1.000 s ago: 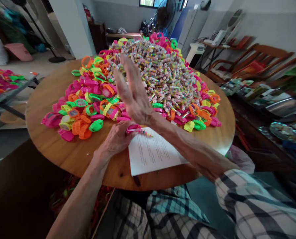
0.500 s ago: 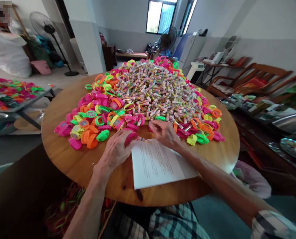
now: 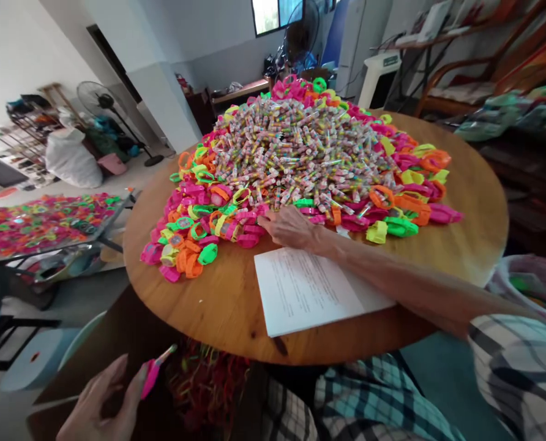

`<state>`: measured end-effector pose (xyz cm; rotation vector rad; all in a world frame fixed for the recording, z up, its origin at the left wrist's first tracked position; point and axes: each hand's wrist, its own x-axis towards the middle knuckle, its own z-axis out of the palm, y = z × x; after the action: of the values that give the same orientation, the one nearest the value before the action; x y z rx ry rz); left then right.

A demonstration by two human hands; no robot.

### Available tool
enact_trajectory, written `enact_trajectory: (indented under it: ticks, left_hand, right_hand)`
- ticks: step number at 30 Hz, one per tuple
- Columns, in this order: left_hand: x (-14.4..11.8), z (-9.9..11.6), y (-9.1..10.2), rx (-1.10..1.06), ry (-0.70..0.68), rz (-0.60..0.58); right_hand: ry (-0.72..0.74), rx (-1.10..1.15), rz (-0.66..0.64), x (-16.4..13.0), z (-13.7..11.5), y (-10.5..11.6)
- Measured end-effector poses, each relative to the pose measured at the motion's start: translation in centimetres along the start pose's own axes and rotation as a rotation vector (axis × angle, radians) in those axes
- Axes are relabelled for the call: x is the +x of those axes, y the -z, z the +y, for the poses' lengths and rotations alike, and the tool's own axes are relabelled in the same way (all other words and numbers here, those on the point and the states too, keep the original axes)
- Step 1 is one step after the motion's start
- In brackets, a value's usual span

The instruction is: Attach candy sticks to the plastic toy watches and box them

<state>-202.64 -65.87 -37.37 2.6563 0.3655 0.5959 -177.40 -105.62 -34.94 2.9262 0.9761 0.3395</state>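
the left hand hangs low at seven o'clock, off the round wooden table, fingers loosely spread, with a pink toy watch pinched at its thumb side; a thin striped tube juts from the watch's upper end. the right hand lies at the centre, fingers close together, tips touching pink watches at the edge of the watch pile. candy tubes heap at twelve o'clock. a printed sheet lies just below the right wrist.
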Motion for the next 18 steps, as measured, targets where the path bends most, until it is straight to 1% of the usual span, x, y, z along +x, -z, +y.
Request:
enact_trajectory:
  ticks: [1, 2, 4, 6, 8, 10, 13, 15, 18]
  left_hand:
    - [0.2, 0.7, -0.1, 0.028, -0.022, 0.047]
    - [0.5, 1.8, -0.4, 0.028, -0.065, 0.085]
    - [1.6, 4.9, -1.7, -0.052, -0.184, 0.118]
    - [3.4, 8.6, -3.8, -0.159, -0.323, 0.055]
    - [5.6, 12.0, -6.5, -0.234, -0.42, -0.022]
    - [8.0, 14.8, -9.2, -0.263, -0.507, -0.081]
    - [11.2, 17.7, -12.6, -0.207, -0.631, -0.17]
    - [12.5, 19.2, -14.0, -0.118, -0.681, -0.21]
    - [13.4, 20.7, -15.0, 0.034, -0.709, -0.24]
  right_hand:
    - [-0.015, 0.027, 0.025, -0.3, -0.1, 0.2]
    - [-0.033, 0.063, 0.061, -0.6, -0.3, 0.5]
    - [-0.065, 0.144, 0.156, -1.6, -0.6, 1.4]
    - [-0.079, 0.211, 0.242, -3.0, -0.8, 2.3]
    - [-0.06, 0.244, 0.266, -4.6, -0.8, 3.1]
    - [-0.022, 0.254, 0.215, -6.5, -0.7, 3.7]
    - [-0.011, 0.285, 0.066, -9.1, -0.8, 4.0]
    - [-0.045, 0.323, -0.011, -10.3, -1.1, 3.7]
    - [-0.075, 0.357, -0.07, -11.0, -1.6, 3.2]
